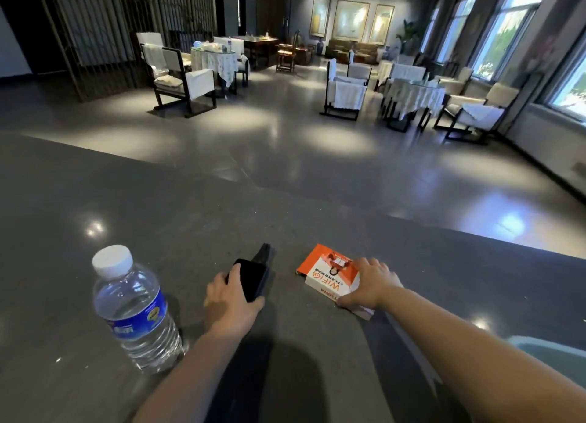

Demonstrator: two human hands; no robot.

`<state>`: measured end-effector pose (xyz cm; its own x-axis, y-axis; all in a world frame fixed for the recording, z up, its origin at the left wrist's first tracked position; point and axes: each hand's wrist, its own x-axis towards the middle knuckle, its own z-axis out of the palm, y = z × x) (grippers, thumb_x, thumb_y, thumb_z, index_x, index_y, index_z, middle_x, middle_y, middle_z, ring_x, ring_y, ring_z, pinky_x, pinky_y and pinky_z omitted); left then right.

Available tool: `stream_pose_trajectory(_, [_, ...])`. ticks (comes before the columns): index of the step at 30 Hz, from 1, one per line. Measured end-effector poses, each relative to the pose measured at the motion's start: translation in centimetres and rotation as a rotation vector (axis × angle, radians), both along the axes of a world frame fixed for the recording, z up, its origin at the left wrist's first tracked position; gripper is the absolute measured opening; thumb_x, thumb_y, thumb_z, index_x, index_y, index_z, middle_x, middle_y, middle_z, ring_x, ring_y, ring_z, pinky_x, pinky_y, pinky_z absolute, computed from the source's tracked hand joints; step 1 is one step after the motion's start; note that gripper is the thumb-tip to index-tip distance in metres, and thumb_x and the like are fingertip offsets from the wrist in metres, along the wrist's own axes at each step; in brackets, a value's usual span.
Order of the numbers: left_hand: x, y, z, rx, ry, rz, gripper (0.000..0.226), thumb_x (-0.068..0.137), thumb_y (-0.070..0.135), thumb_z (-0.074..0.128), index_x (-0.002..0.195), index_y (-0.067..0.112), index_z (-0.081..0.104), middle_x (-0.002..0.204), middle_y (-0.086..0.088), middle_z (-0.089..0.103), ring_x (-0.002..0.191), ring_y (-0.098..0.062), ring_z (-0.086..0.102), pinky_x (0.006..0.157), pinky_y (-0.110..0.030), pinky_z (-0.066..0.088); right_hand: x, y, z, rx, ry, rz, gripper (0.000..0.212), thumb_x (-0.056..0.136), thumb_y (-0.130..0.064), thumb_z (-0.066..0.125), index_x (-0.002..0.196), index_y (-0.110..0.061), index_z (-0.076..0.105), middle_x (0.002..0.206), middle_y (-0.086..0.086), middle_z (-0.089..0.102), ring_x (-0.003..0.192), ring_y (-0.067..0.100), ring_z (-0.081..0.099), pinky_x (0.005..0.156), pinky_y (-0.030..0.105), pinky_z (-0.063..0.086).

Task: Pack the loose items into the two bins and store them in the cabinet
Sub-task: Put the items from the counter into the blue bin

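On the dark grey counter [158, 200] my left hand [230, 302] grips a black rectangular device [252, 277], thumb and fingers curled round its near end. A narrow black part [264, 253] sticks out just beyond it. To the right, my right hand [371, 283] grips an orange and white box [326, 270] printed with "WIFI 6", fingers over its near right corner and thumb against its near edge. The box lies flat on the counter. No bin or cabinet shows in view.
A clear water bottle [133, 311] with a white cap and blue label stands upright on the counter, left of my left hand. A pale teal object [551, 356] peeks in at the lower right. Beyond the counter's far edge lie a polished floor, chairs and covered tables.
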<state>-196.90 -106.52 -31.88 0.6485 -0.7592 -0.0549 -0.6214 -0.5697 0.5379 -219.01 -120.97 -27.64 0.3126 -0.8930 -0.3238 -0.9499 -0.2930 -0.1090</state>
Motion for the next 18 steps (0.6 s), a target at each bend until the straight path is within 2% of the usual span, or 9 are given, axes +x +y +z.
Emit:
stream_pose_trajectory(5, [0.3,-0.1,-0.3,-0.021,0.018,0.023,0.088,0.067,0.045,0.075,0.142,0.027,0.033,0.130,-0.010,0.043,0.122,-0.029,0.035,0.098,-0.038,0.037,-0.1,0.8,-0.1,0.023,-0.045,-0.069,0.106,0.051,-0.074,0.073,0.136,-0.019,0.041,0.131,0.003,0.043,0.120,0.020,0.041,0.094,0.036,0.047])
stream_pose_trajectory(11, [-4.7,3.2,1.1,-0.264,0.308,0.034,0.082,0.059,0.029,0.081,0.134,0.024,0.049,0.116,-0.003,0.050,0.118,-0.025,0.046,0.097,-0.035,0.040,-2.9,4.4,5.7,-0.137,-0.271,-0.044,0.087,0.054,-0.066,0.074,0.125,-0.023,0.048,0.119,0.002,0.045,0.114,0.019,0.041,0.085,0.032,0.042])
stream_pose_trajectory(14, [-8.7,5.4,3.1,-0.384,0.332,-0.006,0.080,0.060,0.022,0.084,0.133,0.023,0.052,0.106,0.005,0.047,0.114,-0.023,0.052,0.095,-0.032,0.040,-8.0,6.2,9.7,-0.261,-0.392,-0.078,0.091,0.042,-0.074,0.063,0.118,-0.026,0.053,0.112,0.001,0.049,0.111,0.020,0.042,0.087,0.032,0.041])
stream_pose_trajectory(16, [-11.7,6.4,5.1,-0.438,0.338,-0.101,0.080,0.061,0.016,0.086,0.134,0.022,0.053,0.109,0.006,0.049,0.108,-0.015,0.052,0.092,-0.026,0.036,-13.0,7.1,11.3,-0.344,-0.400,-0.118,0.094,0.038,-0.077,0.056,0.117,-0.027,0.055,0.115,0.000,0.053,0.114,0.020,0.043,0.091,0.032,0.040])
stream_pose_trajectory(18, [-14.8,7.2,7.5,-0.483,0.360,-0.216,0.080,0.061,0.013,0.086,0.133,0.024,0.054,0.113,0.007,0.051,0.102,-0.007,0.049,0.090,-0.021,0.034,-18.4,8.3,12.3,-0.380,-0.395,-0.202,0.090,0.041,-0.076,0.060,0.115,-0.025,0.058,0.116,0.000,0.056,0.115,0.020,0.045,0.095,0.035,0.042])
